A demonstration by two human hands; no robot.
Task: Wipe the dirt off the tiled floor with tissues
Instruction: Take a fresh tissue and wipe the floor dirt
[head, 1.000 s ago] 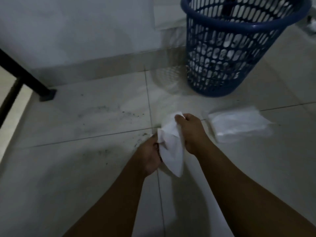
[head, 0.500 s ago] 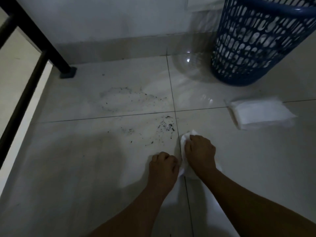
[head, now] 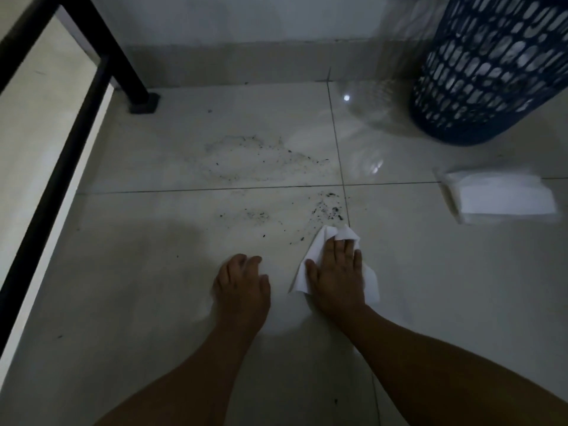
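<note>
- The right hand [head: 336,281] has its fingers [head: 336,252] straight and together, pressing a crumpled white tissue [head: 338,233] onto the pale glossy tiled floor [head: 153,272].
- The left hand [head: 242,284], to its left, props on the floor with fingers loosely bent and empty.
- Black dirt specks [head: 329,210] lie just beyond; light pressure could scatter or smear them.

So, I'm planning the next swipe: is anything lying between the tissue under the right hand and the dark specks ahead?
Nothing visible does. The right hand presses the tissue flat, and only bare tile separates its front edge from the dirt specks. The tissue pack and blue basket sit well off to the right.
</note>
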